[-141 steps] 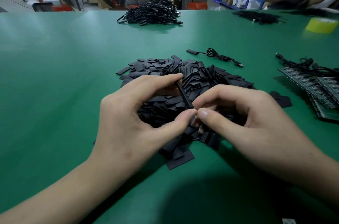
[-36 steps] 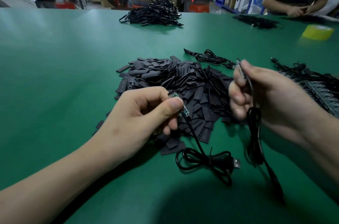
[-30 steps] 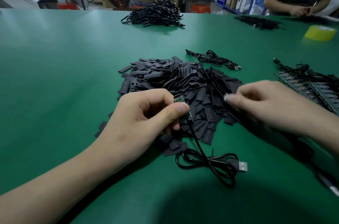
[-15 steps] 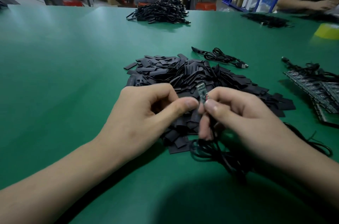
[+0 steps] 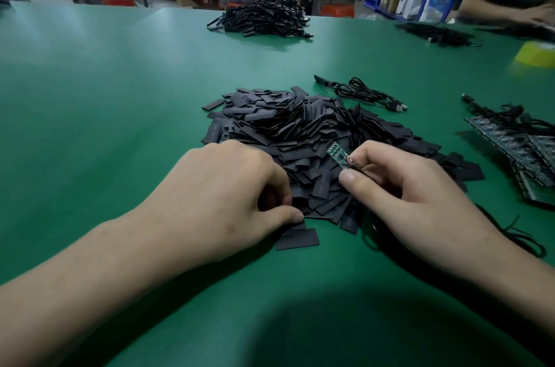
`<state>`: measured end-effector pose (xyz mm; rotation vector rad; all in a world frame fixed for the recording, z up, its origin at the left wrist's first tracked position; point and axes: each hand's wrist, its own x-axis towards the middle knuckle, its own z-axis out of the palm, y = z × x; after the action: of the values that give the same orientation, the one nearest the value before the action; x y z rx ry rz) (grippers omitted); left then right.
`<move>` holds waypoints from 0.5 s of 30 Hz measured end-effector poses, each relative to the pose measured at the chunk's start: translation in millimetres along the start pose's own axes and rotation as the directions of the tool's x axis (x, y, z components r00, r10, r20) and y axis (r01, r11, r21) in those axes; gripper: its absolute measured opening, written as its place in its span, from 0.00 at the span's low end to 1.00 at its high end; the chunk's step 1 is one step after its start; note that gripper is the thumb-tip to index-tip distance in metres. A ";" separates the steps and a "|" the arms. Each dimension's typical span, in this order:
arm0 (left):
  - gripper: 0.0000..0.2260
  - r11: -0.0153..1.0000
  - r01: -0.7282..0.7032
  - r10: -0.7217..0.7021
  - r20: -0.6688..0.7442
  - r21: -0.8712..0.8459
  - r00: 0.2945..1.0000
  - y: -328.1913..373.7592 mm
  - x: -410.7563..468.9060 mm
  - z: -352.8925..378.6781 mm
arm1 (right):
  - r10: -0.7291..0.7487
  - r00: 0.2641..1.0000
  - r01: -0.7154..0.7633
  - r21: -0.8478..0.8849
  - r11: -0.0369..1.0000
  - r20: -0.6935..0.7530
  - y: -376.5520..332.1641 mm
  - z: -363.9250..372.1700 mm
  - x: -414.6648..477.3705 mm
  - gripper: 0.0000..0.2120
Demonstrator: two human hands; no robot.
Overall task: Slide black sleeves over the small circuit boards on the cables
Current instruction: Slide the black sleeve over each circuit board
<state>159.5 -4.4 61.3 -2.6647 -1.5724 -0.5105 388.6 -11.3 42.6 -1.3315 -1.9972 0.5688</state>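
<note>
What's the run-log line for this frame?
left hand: curled in sleeve pile | right hand: pinches bare circuit board

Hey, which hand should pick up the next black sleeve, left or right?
Left. The left hand sits at the near edge of the sleeve pile, curled into it. The right hand is busy: it pinches the board.

I'm curling my left hand point(image 5: 228, 186) knuckles-up, fingertips hidden underneath; just right of it, my right hand point(image 5: 405, 195) is pinching the circuit board point(image 5: 338, 155) between thumb and forefinger.
</note>
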 end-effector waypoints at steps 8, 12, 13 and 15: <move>0.08 0.883 -0.093 0.055 -0.096 -0.460 0.994 1.1 2.9 10.9 | -0.008 0.990 -0.024 0.219 0.975 0.141 -3.7 2.5 -1.6 0.14; 0.03 0.766 -0.073 -0.005 -0.120 -0.638 0.993 8.7 0.7 18.3 | -0.003 0.988 -0.045 0.303 0.952 0.157 -3.8 3.0 -1.0 0.10; 0.03 0.786 -0.107 0.004 -0.168 -0.609 0.986 10.3 0.0 19.6 | 0.001 0.988 -0.049 0.311 0.949 0.151 -3.2 2.7 -0.7 0.10; 0.09 0.878 -0.187 0.071 -0.266 -0.441 0.961 12.5 -1.7 19.9 | 0.016 0.990 -0.064 0.336 0.940 0.141 -1.8 2.7 0.2 0.10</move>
<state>174.9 -8.7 44.0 -2.8472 -1.3216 -1.2993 385.4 -11.7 42.0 -1.1463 -1.8729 0.9999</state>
